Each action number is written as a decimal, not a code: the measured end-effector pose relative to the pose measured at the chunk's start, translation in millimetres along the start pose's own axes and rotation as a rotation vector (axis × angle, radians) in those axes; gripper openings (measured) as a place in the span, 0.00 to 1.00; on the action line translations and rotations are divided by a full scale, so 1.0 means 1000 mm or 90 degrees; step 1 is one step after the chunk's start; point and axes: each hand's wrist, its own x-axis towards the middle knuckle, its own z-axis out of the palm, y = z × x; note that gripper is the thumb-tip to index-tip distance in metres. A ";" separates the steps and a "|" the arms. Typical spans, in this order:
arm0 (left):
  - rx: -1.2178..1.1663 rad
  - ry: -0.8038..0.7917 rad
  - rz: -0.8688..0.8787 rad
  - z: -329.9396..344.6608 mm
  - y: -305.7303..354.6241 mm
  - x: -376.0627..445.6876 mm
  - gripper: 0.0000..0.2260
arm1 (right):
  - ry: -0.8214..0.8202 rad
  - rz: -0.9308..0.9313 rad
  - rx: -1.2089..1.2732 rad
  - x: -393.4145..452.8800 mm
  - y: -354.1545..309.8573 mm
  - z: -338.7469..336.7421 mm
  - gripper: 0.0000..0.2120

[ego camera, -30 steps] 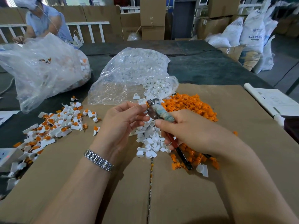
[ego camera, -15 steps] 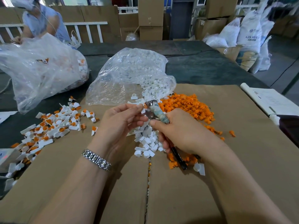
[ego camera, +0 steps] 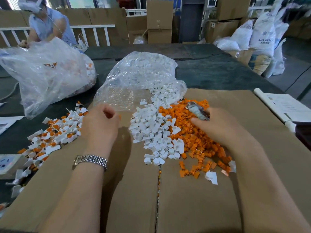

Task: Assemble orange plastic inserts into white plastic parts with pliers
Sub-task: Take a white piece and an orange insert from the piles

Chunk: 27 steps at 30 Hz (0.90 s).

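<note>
Covering most of the near table is a flattened brown cardboard sheet (ego camera: 193,199), with a dark green table surface (ego camera: 210,73) beyond it. On that surface sit two clear plastic bags: a big crumpled one (ego camera: 45,78) at the left holding white-and-orange pieces, and a second bag (ego camera: 139,79) in the middle that spills white plastic parts (ego camera: 153,130) down onto the cardboard. Just right of that white pile, touching it, lies a heap of orange plastic inserts (ego camera: 198,142). At the far left edge of the cardboard is a scatter of assembled pieces (ego camera: 55,132), white with orange in them. A rolled white paper (ego camera: 282,106) lies at the right edge.

The left hand (ego camera: 101,125) (a metal watch (ego camera: 90,161) on its wrist) hovers between the assembled scatter and the white pile, its fingers curled inward; a speck of orange shows at the fingertips, though what it holds, if anything, I cannot tell. The right hand (ego camera: 220,128) is over the orange heap, gripping the pliers (ego camera: 197,111), whose wrapped head sticks up past the fingers, blurred.

A person in a blue top (ego camera: 48,26) sits across the table at the far left.
</note>
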 end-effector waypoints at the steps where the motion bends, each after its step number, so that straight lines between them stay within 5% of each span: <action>1: 0.086 0.033 0.022 -0.002 -0.003 0.002 0.04 | 0.011 0.023 -0.049 0.004 0.003 0.005 0.21; 4: 0.150 0.001 0.070 -0.003 -0.004 0.001 0.07 | 0.044 0.059 -0.152 0.010 0.009 0.015 0.26; 8: -0.004 -0.270 0.110 -0.004 0.002 -0.006 0.09 | 0.040 0.061 -0.142 0.013 0.008 0.020 0.28; 11: 0.076 -0.411 0.144 -0.004 0.002 -0.007 0.11 | 0.019 0.063 -0.124 0.014 0.009 0.021 0.29; 16: 0.114 -0.347 0.178 0.003 0.001 -0.007 0.08 | 0.041 0.052 -0.093 0.013 0.010 0.018 0.30; 19: -0.003 -0.297 0.130 0.004 -0.001 -0.005 0.04 | 0.092 -0.062 0.004 0.009 0.009 0.008 0.18; 23: -0.156 -0.286 0.073 0.008 0.000 -0.007 0.09 | -0.130 -0.166 0.082 -0.002 0.001 0.001 0.11; 27: -0.235 -0.318 0.035 0.013 0.003 -0.011 0.06 | -0.147 -0.173 0.017 -0.004 -0.003 0.006 0.09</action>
